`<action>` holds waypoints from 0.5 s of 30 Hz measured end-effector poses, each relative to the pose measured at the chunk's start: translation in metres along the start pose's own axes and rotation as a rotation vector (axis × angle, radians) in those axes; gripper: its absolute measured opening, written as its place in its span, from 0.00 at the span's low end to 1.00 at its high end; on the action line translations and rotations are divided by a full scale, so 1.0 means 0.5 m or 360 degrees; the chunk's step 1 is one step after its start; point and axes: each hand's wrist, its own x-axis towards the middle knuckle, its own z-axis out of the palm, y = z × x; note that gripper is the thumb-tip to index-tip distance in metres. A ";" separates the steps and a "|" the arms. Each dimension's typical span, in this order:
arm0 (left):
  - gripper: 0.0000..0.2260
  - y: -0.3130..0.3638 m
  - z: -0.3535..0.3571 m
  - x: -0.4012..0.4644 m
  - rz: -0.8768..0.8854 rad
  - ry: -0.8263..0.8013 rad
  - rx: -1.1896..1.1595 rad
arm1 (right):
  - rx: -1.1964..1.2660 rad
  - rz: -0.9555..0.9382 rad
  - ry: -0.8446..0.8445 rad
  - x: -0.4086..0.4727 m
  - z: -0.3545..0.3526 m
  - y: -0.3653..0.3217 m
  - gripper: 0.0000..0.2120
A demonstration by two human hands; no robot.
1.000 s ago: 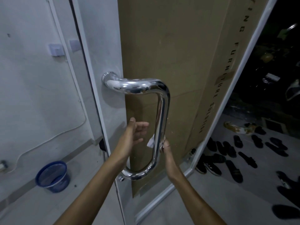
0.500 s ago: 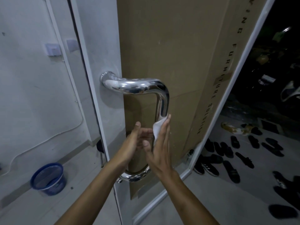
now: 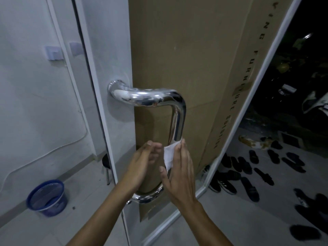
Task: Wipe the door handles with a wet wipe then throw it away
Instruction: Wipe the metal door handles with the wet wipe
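A chrome U-shaped door handle (image 3: 147, 98) is fixed to a white door. With straight fingers, my right hand (image 3: 181, 174) presses a white wet wipe (image 3: 168, 156) flat against the handle's vertical bar, about halfway down. The wipe pokes out to the left of my fingers. My left hand (image 3: 142, 164) sits just left of the bar, between the bar and the door, its fingers relaxed and pointing toward the wipe. It holds nothing. The lower part of the bar is hidden behind my right hand.
A blue mesh waste bin (image 3: 47, 199) stands on the floor at the lower left by the wall. A tall cardboard sheet (image 3: 186, 50) covers the door behind the handle. Several dark shoes and sandals (image 3: 248, 167) lie on the floor outside at the right.
My right hand has come up from beside the lower bar and laid the wipe flat over the bar's middle. My left hand has stayed close to the bar.
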 end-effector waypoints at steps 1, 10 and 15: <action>0.16 0.000 -0.003 -0.005 0.0077 0.0065 0.0050 | 0.0015 0.0007 0.0025 0.010 -0.006 -0.005 0.34; 0.18 0.002 0.017 -0.068 0.0727 -0.0087 0.0498 | 0.0256 0.0051 0.0082 0.013 -0.046 -0.007 0.27; 0.23 -0.033 0.081 -0.105 0.0614 -0.0091 0.0434 | 0.0547 0.0065 0.0009 0.010 -0.067 0.006 0.22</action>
